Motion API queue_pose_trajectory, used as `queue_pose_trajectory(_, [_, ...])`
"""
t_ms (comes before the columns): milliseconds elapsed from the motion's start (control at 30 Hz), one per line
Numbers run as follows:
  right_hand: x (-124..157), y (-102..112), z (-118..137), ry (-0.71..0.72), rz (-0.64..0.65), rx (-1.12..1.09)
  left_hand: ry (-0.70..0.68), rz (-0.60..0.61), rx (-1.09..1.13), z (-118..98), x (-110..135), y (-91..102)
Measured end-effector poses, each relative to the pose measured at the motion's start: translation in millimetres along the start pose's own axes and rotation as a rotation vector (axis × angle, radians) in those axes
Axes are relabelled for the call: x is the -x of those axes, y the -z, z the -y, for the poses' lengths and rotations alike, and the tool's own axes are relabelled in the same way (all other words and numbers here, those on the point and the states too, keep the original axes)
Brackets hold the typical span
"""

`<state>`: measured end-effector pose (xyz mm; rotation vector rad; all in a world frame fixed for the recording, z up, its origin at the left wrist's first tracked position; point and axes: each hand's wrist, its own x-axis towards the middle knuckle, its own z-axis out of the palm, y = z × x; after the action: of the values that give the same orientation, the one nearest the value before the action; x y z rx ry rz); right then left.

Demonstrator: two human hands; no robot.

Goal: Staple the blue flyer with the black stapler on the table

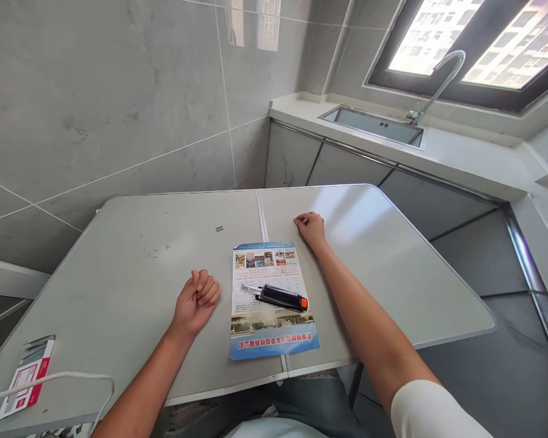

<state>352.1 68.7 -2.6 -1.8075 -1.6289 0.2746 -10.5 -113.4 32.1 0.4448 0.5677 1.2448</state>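
Observation:
My right hand [311,230] is over the far part of the table, thumb and fingertips pinching a small dark metallic piece [297,220] too small to name. Resting on the table at left of centre, my left hand [198,298] has its fingers curled in, with nothing visible in them. Between my forearms lies a printed leaflet [274,347], upside down to me. On it rests a black stapler-like tool [281,297] with an orange end and a silver metal part sticking out to the left. A short dark ridged strip [219,229] lies beyond the leaflet.
The pale folding table [114,274] has a seam down its middle. Tiny dark bits [155,250] are scattered at left. A red-and-white packet [27,377] and a white cable [73,375] are at the near left corner. Behind are a tiled wall and a counter with a sink [369,118].

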Motion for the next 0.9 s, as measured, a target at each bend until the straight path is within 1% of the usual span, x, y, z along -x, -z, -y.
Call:
queue_pose_trajectory(67, [7, 4, -4, 0.019, 0.012, 0.057, -0.049, -0.028, -0.094, 1, -3, -4.9])
queue_pose_trajectory(167, [26, 17, -14, 0.008, 0.035, 0.180, -0.112, -0.074, -0.224, 5, -7, -8.7])
queue_pose_trajectory(233, [42, 28, -20, -0.003, 0.056, 0.268, -0.090, -0.135, -0.350, 7, -12, -7.9])
queue_pose_trajectory(300, [55, 36, -24, -0.004, 0.066, 0.342, -0.025, -0.210, -0.605, 5, -21, -5.9])
queue_pose_trajectory(333, [60, 39, -25, -0.003, 0.066, 0.371, -0.002, -0.242, -0.784, 2, -28, -5.0])
queue_pose_trajectory(367, [63, 40, -26, -0.002, 0.065, 0.396, -0.013, -0.274, -0.979, -2, -37, -4.5])
queue_pose_trajectory(400, [65, 41, -26, -0.001, 0.064, 0.417, -0.076, -0.303, -1.175, -6, -47, -4.3])
queue_pose_trajectory(433, [66, 40, -25, 0.000, 0.063, 0.433, -0.180, -0.338, -1.369, -10, -59, -4.2])
queue_pose_trajectory(467, [67, 40, -25, 0.001, 0.062, 0.444, -0.309, -0.396, -1.547, -13, -70, -4.2])
queue_pose_trajectory(500, [67, 39, -24, 0.004, 0.062, 0.451, -0.408, -0.457, -1.700, -16, -82, -4.0])
queue_pose_trajectory(533, [66, 39, -24, 0.007, 0.061, 0.455, -0.458, -0.490, -1.824, -17, -93, -3.5])
queue_pose_trajectory(567, [66, 38, -23, 0.010, 0.060, 0.456, -0.471, -0.491, -1.921, -17, -103, -2.5])
queue_pose_trajectory(633, [65, 38, -23, 0.015, 0.055, 0.453, -0.438, -0.424, -2.049, -13, -117, 0.4])
queue_pose_trajectory(700, [65, 38, -23, 0.014, 0.052, 0.446, -0.409, -0.338, -2.122, -8, -124, 3.0])
queue_pose_trajectory(733, [65, 39, -24, 0.013, 0.051, 0.442, -0.411, -0.315, -2.146, -5, -124, 3.7])
queue_pose_trajectory(800, [64, 39, -25, 0.011, 0.052, 0.431, -0.420, -0.314, -2.178, -2, -122, 3.1])
queue_pose_trajectory(900, [62, 39, -28, 0.018, 0.055, 0.402, -0.405, -0.361, -2.217, -2, -112, -0.2])
